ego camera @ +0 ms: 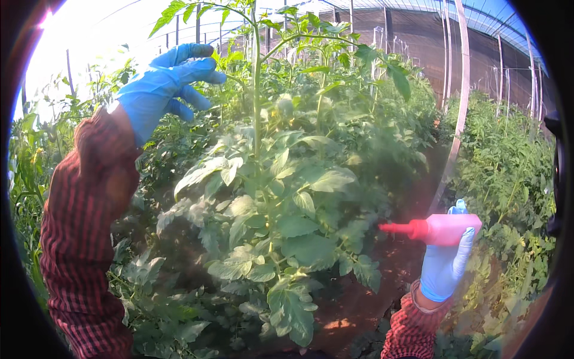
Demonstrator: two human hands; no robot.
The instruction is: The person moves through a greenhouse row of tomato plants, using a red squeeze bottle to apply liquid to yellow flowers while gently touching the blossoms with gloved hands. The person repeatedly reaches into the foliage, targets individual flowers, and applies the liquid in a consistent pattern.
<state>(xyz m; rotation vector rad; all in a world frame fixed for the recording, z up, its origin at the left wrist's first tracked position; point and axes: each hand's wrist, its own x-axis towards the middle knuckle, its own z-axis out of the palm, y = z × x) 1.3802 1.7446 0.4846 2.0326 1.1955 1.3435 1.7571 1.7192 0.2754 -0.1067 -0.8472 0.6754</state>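
Observation:
A tall tomato plant (257, 98) stands upright before me, its broad lower leaves (309, 224) hanging in the middle of the view. My left hand (172, 87), in a blue glove, is raised at the upper left beside the plant's stem. Its fingers are apart and point right, and no object shows between them. At the lower right my right hand (448, 260), gloved in the same blue, grips a squeeze bottle (453, 229) of translucent plastic with pink contents. The bottle lies sideways, and its red nozzle (399, 228) points left towards the leaves.
More tomato plants (502, 157) grow in rows on both sides and behind. A reddish soil path (350, 309) runs between them. A pale strap or strip (462, 89) slants down at the right. Posts and a dark net wall (417, 40) rise at the back.

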